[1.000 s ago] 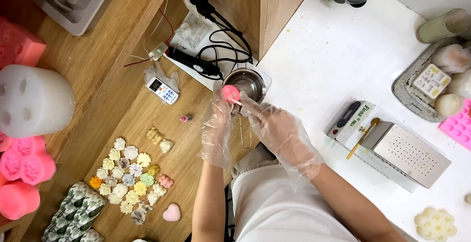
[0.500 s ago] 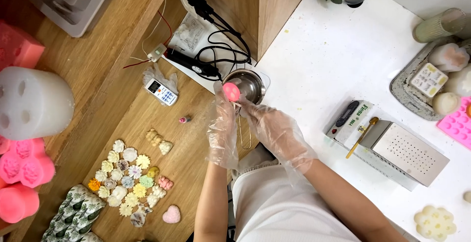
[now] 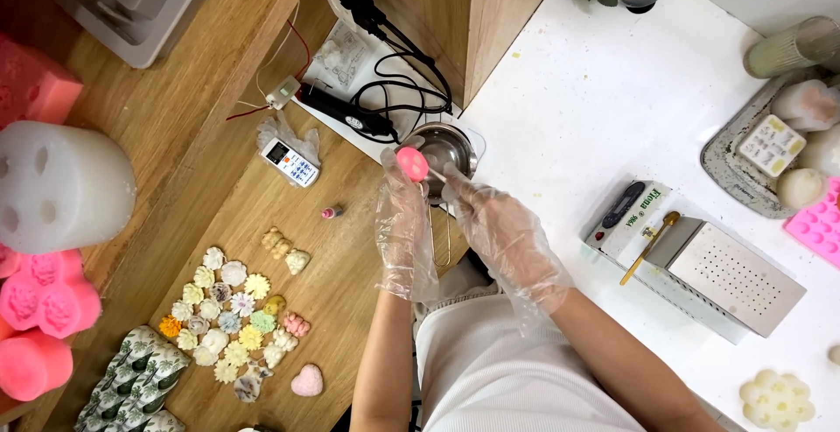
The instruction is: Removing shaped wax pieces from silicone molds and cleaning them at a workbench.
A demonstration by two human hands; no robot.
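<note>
Left hand [image 3: 404, 222] fingers pinching a pink ball [image 3: 411, 163] above the pot [image 3: 444, 148]. Right hand [image 3: 500, 238] fingers closed on a stick just beside it. Not in the pot yet.

Each hand wore a loose, clear plastic glove, crinkled and glossy: the left hand [image 3: 404, 222] and the right hand [image 3: 503, 239] alike. The gloves ended in baggy, open cuffs just past the wrists. The forearms were bare, and the person wore a white ribbed garment.
</note>
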